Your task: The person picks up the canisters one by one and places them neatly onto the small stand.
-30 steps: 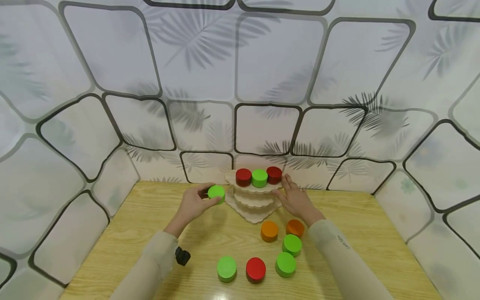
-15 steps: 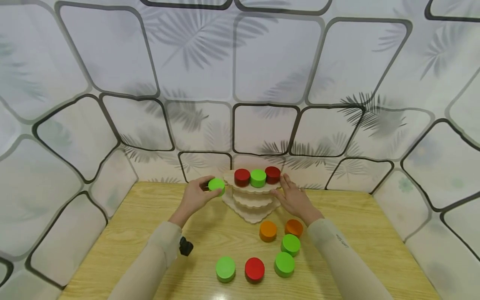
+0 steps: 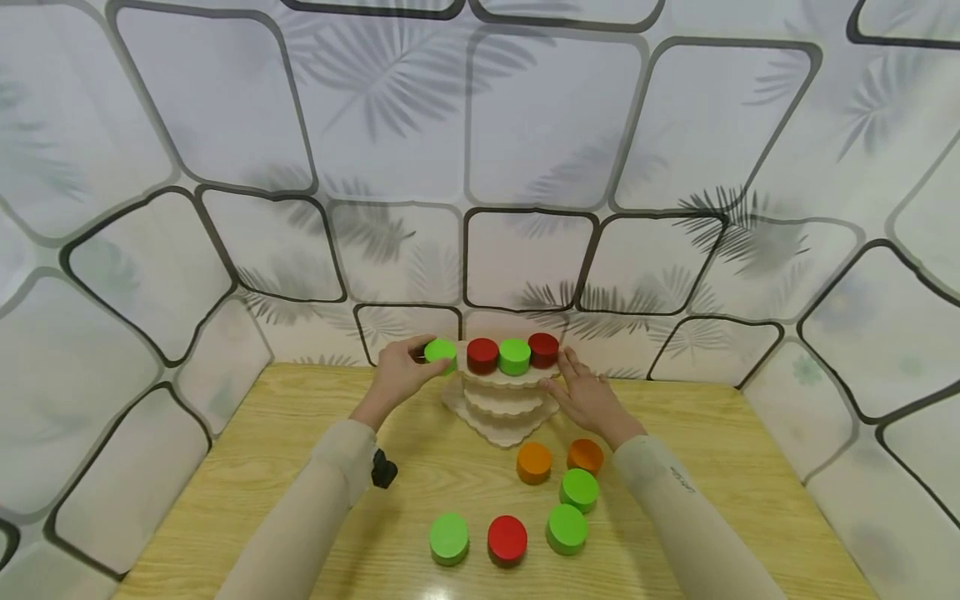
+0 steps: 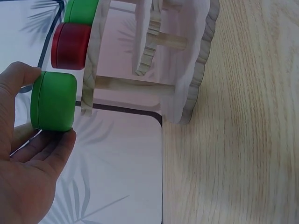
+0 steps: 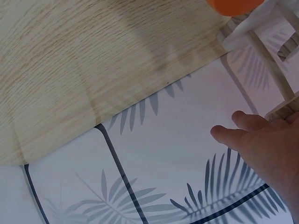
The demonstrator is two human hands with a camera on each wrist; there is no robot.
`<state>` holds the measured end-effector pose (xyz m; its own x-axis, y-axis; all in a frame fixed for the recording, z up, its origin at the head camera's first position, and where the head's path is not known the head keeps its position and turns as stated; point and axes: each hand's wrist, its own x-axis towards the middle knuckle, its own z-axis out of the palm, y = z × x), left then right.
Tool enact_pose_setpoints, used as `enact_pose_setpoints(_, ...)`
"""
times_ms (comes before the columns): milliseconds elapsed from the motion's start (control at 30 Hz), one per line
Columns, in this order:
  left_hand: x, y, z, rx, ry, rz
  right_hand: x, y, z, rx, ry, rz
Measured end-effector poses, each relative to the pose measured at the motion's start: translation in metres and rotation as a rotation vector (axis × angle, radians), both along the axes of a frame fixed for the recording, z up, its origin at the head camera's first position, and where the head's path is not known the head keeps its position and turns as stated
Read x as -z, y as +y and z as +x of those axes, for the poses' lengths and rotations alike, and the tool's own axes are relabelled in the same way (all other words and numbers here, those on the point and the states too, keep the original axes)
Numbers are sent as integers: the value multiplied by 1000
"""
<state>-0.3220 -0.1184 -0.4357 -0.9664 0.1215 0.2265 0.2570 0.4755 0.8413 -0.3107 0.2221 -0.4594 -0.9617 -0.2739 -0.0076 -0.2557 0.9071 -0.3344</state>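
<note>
Fingers of the left hand (image 3: 400,373) pinch a round green wooden block (image 3: 440,351) at the left edge of the top shelf of the pale wooden tiered stand (image 3: 501,408) on the bench (image 3: 225,467). Right hand (image 3: 588,396) rests flat against the stand, fingers straight.

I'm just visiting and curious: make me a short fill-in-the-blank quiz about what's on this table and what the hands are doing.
1. The left hand holds a ____ disc at the stand's top tier.
2. Between the two red discs on the top tier sits a ____ one.
3. The number of orange discs on the table is ____.
4. The right hand rests against the ____.

Missing words: green; green; two; stand
</note>
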Motion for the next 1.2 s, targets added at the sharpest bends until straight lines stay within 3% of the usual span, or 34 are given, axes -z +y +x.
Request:
enact_pose_setpoints(600,-6,9,-18,25,-1,-46,3,1,-2,3,2,-1)
enact_pose_setpoints(1200,-6,19,-23,40,-34,-60,7,1,-4,9,14,-11)
